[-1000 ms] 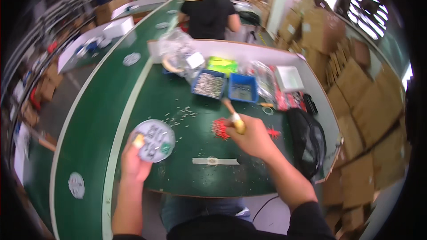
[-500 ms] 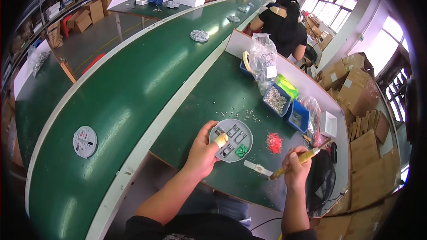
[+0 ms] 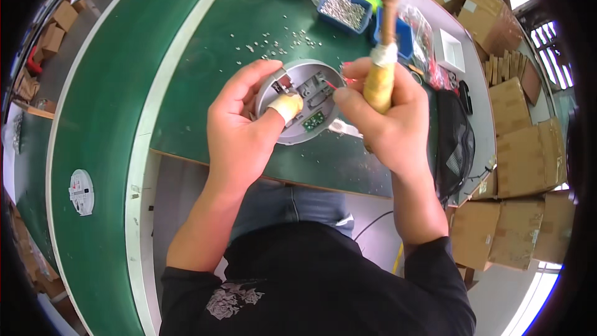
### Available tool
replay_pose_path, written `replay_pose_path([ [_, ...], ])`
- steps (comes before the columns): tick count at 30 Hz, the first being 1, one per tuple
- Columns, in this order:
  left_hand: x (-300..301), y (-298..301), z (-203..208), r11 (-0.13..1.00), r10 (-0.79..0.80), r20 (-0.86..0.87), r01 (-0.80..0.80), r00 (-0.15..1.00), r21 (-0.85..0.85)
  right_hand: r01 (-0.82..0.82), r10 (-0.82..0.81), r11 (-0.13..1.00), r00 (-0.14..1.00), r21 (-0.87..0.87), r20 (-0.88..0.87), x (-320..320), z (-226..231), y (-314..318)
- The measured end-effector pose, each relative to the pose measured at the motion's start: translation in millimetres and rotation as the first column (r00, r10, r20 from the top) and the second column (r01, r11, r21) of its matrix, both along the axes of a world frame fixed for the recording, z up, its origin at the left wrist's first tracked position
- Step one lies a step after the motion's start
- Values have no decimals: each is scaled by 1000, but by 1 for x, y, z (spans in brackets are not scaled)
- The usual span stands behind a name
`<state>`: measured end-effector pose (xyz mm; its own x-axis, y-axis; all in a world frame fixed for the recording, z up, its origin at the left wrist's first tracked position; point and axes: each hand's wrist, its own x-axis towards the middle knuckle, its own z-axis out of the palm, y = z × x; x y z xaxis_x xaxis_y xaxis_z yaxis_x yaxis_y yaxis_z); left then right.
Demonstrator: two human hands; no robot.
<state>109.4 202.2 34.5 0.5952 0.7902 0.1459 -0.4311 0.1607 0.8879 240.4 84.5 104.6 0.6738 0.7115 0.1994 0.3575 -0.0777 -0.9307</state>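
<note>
My left hand (image 3: pixel 239 127) grips a round grey plastic housing (image 3: pixel 303 73) by its left side, the yellow-wrapped thumb pressing inside the rim. Metal parts and a small green circuit board (image 3: pixel 314 121) sit within the housing. In my right hand (image 3: pixel 398 127) is a stick-shaped tool (image 3: pixel 379 84) with a yellow-wrapped handle; its brown metal rod points up, and its exact kind is unclear. The same hand's thumb and forefinger pinch a thin red wire (image 3: pixel 331 84) over the housing's right side. A white strip (image 3: pixel 345 128) lies on the table, partly hidden behind the right hand.
Small metal pieces (image 3: pixel 267 43) lie scattered beyond the housing. Blue bins (image 3: pixel 342 11), one full of metal parts, stand farther back. A black bag (image 3: pixel 457 143) is at the right edge. The green conveyor (image 3: pixel 112 106) on the left carries another round grey part (image 3: pixel 81 193).
My view has tilted down. The right hand has come over to the housing, its tool swung upright, and now pinches a red wire. The left hand still holds the housing, now tilted.
</note>
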Motion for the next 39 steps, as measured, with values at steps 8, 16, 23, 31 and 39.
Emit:
replay_pose_path([
  [8,8,-18,2,957,79,-11,-73,997,282,-46,50,998,983,-32,175,7,-13,-12],
  [16,13,-19,-6,902,133,-11,-116,991,415,-48,90,994,846,-93,525,6,-7,-13],
  [23,12,-5,-5,864,80,-91,-24,993,504,-149,340,934,649,-325,680,23,20,-1],
  [31,12,5,4,933,-123,-197,181,973,311,-496,677,716,319,-492,663,56,38,40],
  [39,22,9,2,936,-189,-272,256,944,241,-461,895,441,294,-770,336,59,63,73],
])
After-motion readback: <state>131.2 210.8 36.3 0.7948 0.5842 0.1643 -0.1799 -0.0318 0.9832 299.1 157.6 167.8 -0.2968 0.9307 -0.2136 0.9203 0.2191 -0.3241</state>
